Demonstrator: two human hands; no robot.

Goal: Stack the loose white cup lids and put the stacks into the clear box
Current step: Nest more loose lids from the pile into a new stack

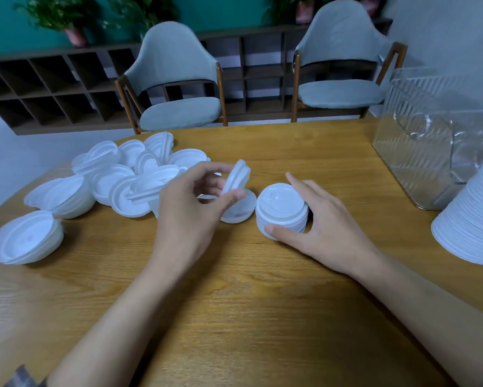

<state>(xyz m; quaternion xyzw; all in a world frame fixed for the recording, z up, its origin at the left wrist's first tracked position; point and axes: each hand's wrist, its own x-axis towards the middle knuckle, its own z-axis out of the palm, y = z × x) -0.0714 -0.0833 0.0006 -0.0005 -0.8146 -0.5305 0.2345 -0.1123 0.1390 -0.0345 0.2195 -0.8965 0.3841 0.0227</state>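
A heap of loose white cup lids (128, 174) lies on the left half of the wooden table (234, 303). My left hand (190, 216) holds a single white lid (236, 177) on edge between thumb and fingers, above another lid (238, 209) lying flat. My right hand (321, 222) grips a short stack of lids (280, 209) standing on the table, thumb in front and fingers behind. The clear ribbed box (430, 135) stands at the far right. A tall stack of lids (472, 219) sits in front of it at the right edge.
Small nested piles of lids (28, 238) lie near the table's left edge. Two grey padded chairs (178, 88) stand behind the table, with a dark wooden shelf unit (39, 88) and potted plants along the green wall.
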